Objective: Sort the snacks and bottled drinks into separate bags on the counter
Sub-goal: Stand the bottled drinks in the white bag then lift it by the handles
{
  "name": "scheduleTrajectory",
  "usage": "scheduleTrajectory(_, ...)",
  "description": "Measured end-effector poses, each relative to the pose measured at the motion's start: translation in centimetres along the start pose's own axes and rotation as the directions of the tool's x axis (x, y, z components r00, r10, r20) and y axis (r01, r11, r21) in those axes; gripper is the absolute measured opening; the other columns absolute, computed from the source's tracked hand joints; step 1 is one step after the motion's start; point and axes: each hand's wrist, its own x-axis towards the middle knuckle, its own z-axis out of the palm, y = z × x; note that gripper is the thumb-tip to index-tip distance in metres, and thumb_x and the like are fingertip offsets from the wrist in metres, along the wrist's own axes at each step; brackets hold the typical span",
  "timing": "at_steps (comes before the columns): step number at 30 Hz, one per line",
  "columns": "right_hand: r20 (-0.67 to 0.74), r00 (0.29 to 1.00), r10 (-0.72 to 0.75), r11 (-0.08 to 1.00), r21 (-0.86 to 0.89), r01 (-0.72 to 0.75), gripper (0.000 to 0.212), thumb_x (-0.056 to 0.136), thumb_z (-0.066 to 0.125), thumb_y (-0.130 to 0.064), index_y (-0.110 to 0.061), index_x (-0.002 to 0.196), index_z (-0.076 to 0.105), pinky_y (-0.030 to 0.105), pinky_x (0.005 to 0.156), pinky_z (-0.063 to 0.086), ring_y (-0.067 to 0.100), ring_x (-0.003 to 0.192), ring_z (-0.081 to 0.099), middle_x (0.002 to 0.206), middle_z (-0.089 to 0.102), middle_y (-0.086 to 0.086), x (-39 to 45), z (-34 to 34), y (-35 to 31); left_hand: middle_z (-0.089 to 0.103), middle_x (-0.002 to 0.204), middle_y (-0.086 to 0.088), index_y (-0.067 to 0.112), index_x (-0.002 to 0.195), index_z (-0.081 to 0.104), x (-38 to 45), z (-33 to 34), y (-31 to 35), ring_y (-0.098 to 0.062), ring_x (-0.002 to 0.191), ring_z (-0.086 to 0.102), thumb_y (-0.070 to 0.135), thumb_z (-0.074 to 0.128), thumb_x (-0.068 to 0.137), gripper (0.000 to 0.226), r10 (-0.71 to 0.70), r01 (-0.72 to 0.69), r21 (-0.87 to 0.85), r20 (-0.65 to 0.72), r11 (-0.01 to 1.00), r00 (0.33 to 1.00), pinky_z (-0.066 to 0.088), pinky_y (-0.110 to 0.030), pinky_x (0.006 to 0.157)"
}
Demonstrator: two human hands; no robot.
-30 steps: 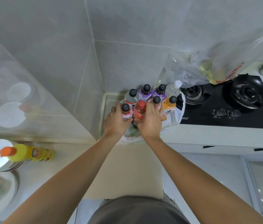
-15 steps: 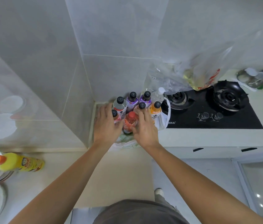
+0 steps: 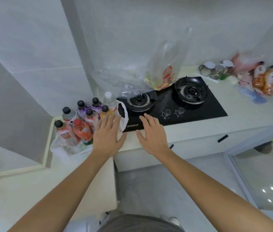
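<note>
Head view: I judge bottled drinks (image 3: pixel 82 121) bagged in the white bag (image 3: pixel 62 148) at counter's left corner; snacks (image 3: pixel 259 77) remain far right. Left hand (image 3: pixel 107 134) and right hand (image 3: pixel 151 133) spread, empty.

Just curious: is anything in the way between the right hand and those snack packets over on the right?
Nothing tall. Between the right hand and the snacks lie only the low stove and bare counter.

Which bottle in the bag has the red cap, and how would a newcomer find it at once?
Start at the black gas stove and go left to the white bag in the counter's corner, full of bottles. At the bag's front, beside the left hand, stands the orange-red bottle. It alone has a red cap; its neighbours have black or white ones.
</note>
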Motion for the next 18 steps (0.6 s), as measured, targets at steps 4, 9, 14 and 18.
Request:
scheduleTrajectory(4,-0.026,0.999,0.042,0.998,-0.035,-0.043,0.063,0.102,0.048,-0.048,-0.019,0.157,0.038,0.044,0.115,0.039,0.026,0.148,0.034,0.165,0.036,0.005,-3.7,-5.5,9.9,0.046,0.157,-0.010,0.015,0.154,0.042,2.7,2.5,11.2,-0.032,0.149,0.034,0.059,0.039,0.097,0.073,0.022,-0.021,-0.029,0.042,0.999,0.999,0.030,-0.051,0.121)
scheduleTrajectory(9,-0.063,0.982,0.179,0.981,-0.069,-0.183,0.061,0.102,0.049,-0.047,-0.020,0.156,0.038,0.045,0.118,0.036,0.026,0.150,0.034,0.164,0.037,0.005,-8.2,-12.4,21.0,0.047,0.155,-0.008,0.015,0.155,0.041,7.3,4.4,25.2,-0.031,0.147,0.037,0.061,0.038,0.097,0.074,0.154,-0.149,-0.070,0.067,0.986,0.986,0.033,-0.050,0.120)
scheduleTrajectory(14,-0.120,0.938,0.327,0.940,-0.060,-0.335,0.061,0.103,0.046,-0.048,-0.022,0.158,0.036,0.045,0.118,0.034,0.026,0.150,0.033,0.165,0.036,0.004,-10.8,-17.4,30.3,0.048,0.153,-0.006,0.015,0.154,0.040,11.7,5.6,35.9,-0.029,0.145,0.038,0.057,0.044,0.099,0.070,0.272,-0.264,-0.124,0.055,0.957,0.961,0.038,-0.048,0.116)
scheduleTrajectory(18,-0.151,0.895,0.420,0.900,-0.055,-0.432,0.061,0.104,0.047,-0.047,-0.021,0.158,0.035,0.043,0.118,0.033,0.024,0.148,0.033,0.163,0.037,0.004,-11.6,-20.1,36.4,0.050,0.148,-0.008,0.014,0.153,0.040,15.0,7.2,42.4,-0.029,0.139,0.043,0.056,0.043,0.098,0.069,0.362,-0.352,-0.162,0.037,0.922,0.931,0.043,-0.048,0.110)
